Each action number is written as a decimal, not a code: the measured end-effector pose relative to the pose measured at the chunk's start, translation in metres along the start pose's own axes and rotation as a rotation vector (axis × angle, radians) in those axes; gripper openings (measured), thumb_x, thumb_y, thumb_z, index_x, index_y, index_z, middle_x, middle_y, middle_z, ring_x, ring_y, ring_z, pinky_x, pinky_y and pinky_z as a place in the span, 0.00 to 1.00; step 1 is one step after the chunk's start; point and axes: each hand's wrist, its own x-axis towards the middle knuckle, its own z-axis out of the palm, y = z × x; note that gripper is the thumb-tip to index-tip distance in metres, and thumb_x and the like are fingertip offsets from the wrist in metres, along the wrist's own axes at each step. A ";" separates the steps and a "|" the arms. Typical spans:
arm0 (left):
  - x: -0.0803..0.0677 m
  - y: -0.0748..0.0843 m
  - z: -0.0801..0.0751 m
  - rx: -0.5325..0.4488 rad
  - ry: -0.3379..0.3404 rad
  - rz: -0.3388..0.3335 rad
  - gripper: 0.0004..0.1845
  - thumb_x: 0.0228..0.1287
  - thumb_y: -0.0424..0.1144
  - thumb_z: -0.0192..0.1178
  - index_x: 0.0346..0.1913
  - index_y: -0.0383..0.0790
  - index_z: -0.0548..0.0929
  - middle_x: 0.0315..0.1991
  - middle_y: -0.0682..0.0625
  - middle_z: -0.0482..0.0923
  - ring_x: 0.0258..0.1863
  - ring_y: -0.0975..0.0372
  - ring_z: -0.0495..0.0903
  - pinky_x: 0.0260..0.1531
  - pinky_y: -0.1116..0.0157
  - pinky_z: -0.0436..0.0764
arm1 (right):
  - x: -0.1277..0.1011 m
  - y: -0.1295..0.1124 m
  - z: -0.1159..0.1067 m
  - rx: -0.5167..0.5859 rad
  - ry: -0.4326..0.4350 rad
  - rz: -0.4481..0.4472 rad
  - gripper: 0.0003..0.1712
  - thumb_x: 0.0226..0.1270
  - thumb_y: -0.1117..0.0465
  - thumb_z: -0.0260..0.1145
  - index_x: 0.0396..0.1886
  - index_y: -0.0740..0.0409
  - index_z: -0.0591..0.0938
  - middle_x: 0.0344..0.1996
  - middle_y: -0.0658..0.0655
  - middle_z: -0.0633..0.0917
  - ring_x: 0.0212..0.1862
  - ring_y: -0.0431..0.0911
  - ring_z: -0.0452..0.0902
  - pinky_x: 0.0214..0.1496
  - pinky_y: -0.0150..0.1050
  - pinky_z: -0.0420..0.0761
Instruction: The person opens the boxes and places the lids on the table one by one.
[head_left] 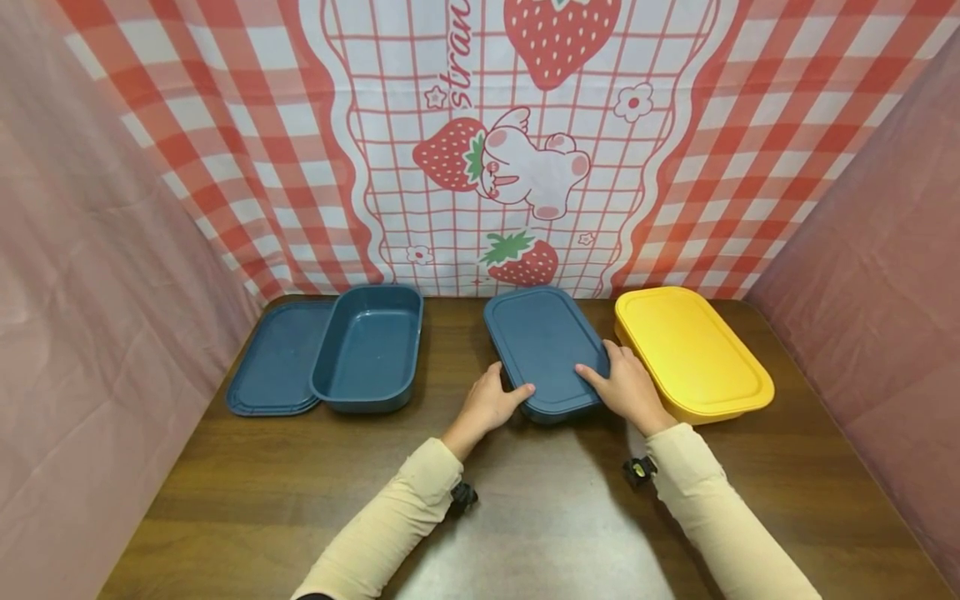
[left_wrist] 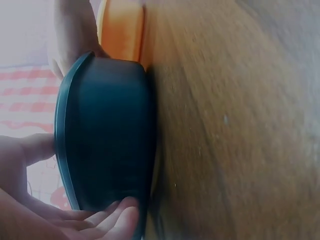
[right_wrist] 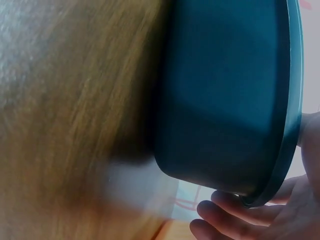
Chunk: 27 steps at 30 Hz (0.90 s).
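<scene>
A dark blue food container with its lid on lies between the two hands at the middle of the table. My left hand holds its near left corner, thumb on the lid and fingers along the side wall. On the opposite side my right hand grips the edge with the thumb over the lid. In the right wrist view, the fingertips reach round the corner below the lid's rim. A yellow lidded container stands close beside the right hand.
Left of the hands stands an open blue container with nothing inside. Its edge overlaps a loose blue lid lying flat on the wooden table. A checked strawberry curtain hangs behind, with pink cloth at both sides.
</scene>
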 end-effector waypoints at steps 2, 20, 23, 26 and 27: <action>-0.001 0.000 0.000 -0.029 -0.006 -0.007 0.43 0.65 0.54 0.60 0.72 0.29 0.59 0.71 0.33 0.63 0.71 0.44 0.63 0.69 0.49 0.65 | 0.001 0.002 0.000 0.012 -0.018 0.013 0.45 0.69 0.46 0.63 0.69 0.77 0.60 0.62 0.79 0.69 0.63 0.69 0.67 0.66 0.62 0.67; -0.007 0.003 0.005 -0.159 0.015 -0.020 0.35 0.67 0.47 0.61 0.69 0.31 0.62 0.57 0.37 0.75 0.56 0.49 0.77 0.56 0.52 0.76 | 0.007 0.014 0.001 0.175 -0.114 0.106 0.47 0.70 0.42 0.58 0.69 0.77 0.60 0.62 0.79 0.70 0.62 0.69 0.70 0.64 0.61 0.69; -0.008 0.003 0.006 -0.177 0.020 -0.020 0.34 0.67 0.46 0.60 0.68 0.31 0.63 0.57 0.37 0.75 0.56 0.49 0.77 0.56 0.52 0.77 | 0.009 0.017 0.002 0.186 -0.132 0.118 0.46 0.71 0.42 0.57 0.69 0.78 0.60 0.62 0.79 0.70 0.62 0.69 0.69 0.65 0.61 0.69; -0.008 0.002 0.007 -0.178 0.025 -0.008 0.32 0.68 0.45 0.60 0.67 0.30 0.64 0.56 0.37 0.75 0.56 0.49 0.78 0.55 0.52 0.77 | 0.010 0.019 0.002 0.193 -0.145 0.129 0.45 0.72 0.42 0.56 0.69 0.78 0.60 0.62 0.79 0.69 0.63 0.69 0.68 0.65 0.61 0.68; -0.008 0.002 0.008 -0.173 0.031 -0.003 0.32 0.67 0.45 0.60 0.66 0.30 0.64 0.56 0.37 0.76 0.55 0.49 0.78 0.55 0.53 0.77 | 0.010 0.019 0.002 0.198 -0.148 0.132 0.44 0.73 0.42 0.55 0.69 0.77 0.60 0.63 0.79 0.69 0.63 0.69 0.67 0.66 0.61 0.67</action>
